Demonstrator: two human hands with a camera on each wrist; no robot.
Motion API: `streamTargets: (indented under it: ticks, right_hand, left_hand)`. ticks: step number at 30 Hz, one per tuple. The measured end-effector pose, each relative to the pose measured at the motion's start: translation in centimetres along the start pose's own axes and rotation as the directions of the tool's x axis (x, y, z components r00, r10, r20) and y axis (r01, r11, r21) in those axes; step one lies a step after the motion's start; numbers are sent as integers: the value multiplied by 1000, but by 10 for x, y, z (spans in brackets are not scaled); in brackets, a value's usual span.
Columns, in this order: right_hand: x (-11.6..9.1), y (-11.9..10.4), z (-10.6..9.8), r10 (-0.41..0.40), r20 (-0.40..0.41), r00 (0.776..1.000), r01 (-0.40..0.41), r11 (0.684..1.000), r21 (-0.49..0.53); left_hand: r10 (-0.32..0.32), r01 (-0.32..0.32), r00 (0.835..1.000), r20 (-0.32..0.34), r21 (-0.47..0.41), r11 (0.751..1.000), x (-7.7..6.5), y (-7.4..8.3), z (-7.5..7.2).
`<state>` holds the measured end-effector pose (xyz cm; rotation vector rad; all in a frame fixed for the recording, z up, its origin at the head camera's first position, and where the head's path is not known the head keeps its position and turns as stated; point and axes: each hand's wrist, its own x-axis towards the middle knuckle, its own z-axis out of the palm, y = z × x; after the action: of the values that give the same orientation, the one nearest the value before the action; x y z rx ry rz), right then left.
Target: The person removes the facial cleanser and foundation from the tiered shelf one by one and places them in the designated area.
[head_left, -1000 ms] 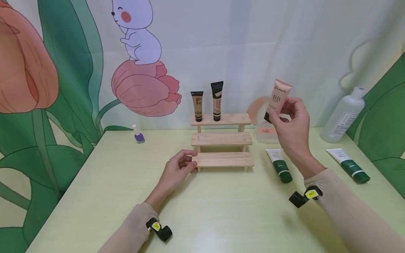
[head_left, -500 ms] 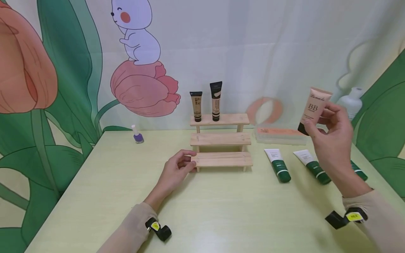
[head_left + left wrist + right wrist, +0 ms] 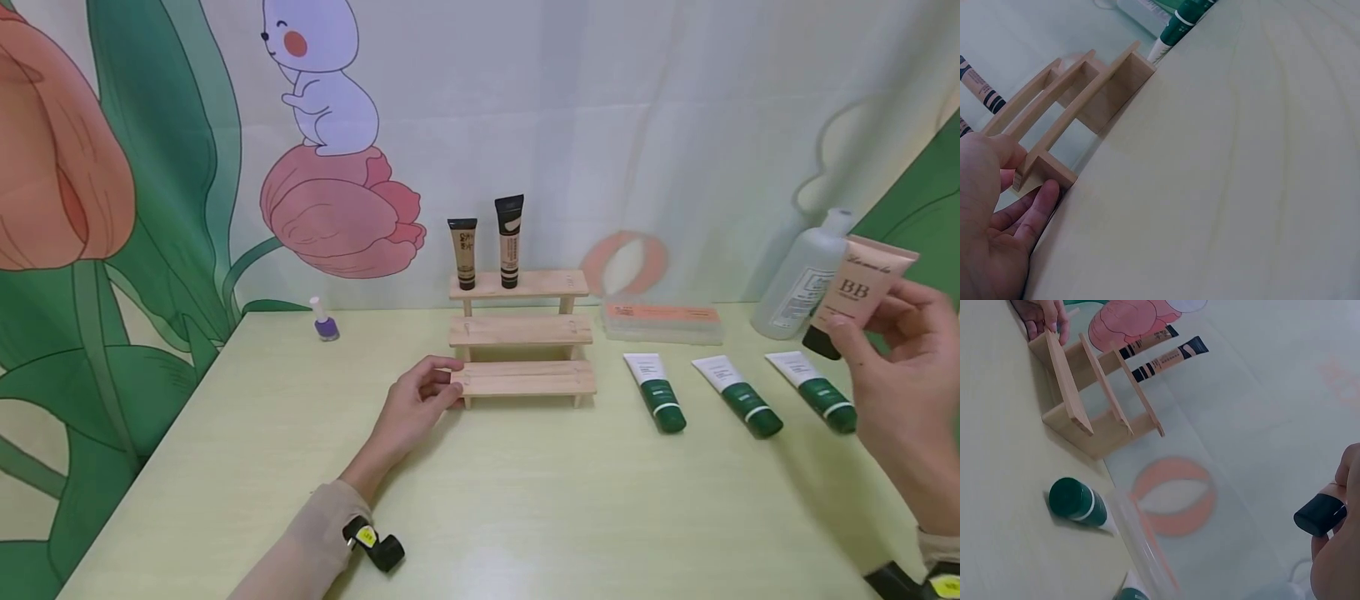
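My left hand (image 3: 411, 408) grips the left end of the lowest step of a three-step wooden display stand (image 3: 521, 331). In the left wrist view its thumb lies at the board's end and its fingers touch the stand's side panel (image 3: 1054, 170). Two tubes stand upright on their caps on the top step: a short gold-brown one (image 3: 466, 252) and a taller black-and-beige one (image 3: 509, 243). At the far right, above the table, my right hand (image 3: 911, 379) pinches a pink BB cream tube (image 3: 857, 287), tilted with its black cap (image 3: 1321, 514) down.
Three green-and-white tubes lie right of the stand: one nearest it (image 3: 656, 393), one in the middle (image 3: 738, 397), one farther right (image 3: 813, 393). Behind them are a clear flat box (image 3: 663, 325) and a white bottle (image 3: 798, 279). Purple nail polish (image 3: 326, 322) stands at left; a printed curtain (image 3: 480, 125) hangs behind.
My right hand has carried the BB cream tube to the right and lower, away from the stand, uncovering the box and the green-and-white tubes. The left hand stays on the stand.
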<state>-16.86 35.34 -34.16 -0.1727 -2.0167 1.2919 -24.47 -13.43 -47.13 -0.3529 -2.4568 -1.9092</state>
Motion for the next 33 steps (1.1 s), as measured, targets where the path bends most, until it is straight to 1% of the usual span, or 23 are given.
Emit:
streamTargets:
  ticks: [3,8,10,12,17,21,24,27,28,31,33]
  right_hand:
    - [-4,4,-10,57,10,998,-57,998,-19]
    - [-12,19,-25,83,2,997,-83,996,-23]
    - [-17,28,-31,82,3,997,-82,996,-35]
    - [-23,37,-38,76,12,997,-75,995,-68]
    - [-38,63,-55,42,49,998,-34,989,-143]
    - [-51,87,-69,46,83,995,-29,981,-193]
    - [-58,106,-79,44,124,991,-20,982,-187]
    - [-63,121,-85,26,154,988,-5,991,-137]
    - [-65,124,-87,17,163,986,5,991,-136]
    - [-71,133,-91,20,177,984,6,990,-144]
    - [-74,138,-93,23,160,987,-3,992,-125]
  left_hand:
    - [-3,3,1000,0,-1,1000,0,0,0]
    - [-3,3,1000,0,2,1000,0,0,0]
    - [-1,1,1000,1,2,1000,0,0,0]
    - [0,0,1000,2,1,1000,0,0,0]
    - [5,-5,1000,1,-6,1000,0,0,0]
    - [3,-3,1000,4,-4,1000,1,1,1]
    - [1,-1,1000,3,-2,1000,1,2,1]
    - [3,-3,1000,0,-2,1000,0,3,1]
    - [4,-4,1000,-1,-1,1000,0,3,1]
    - [7,-7,1000,1,-1,1000,1,4,1]
    - [8,-8,1000,1,-6,1000,0,3,0]
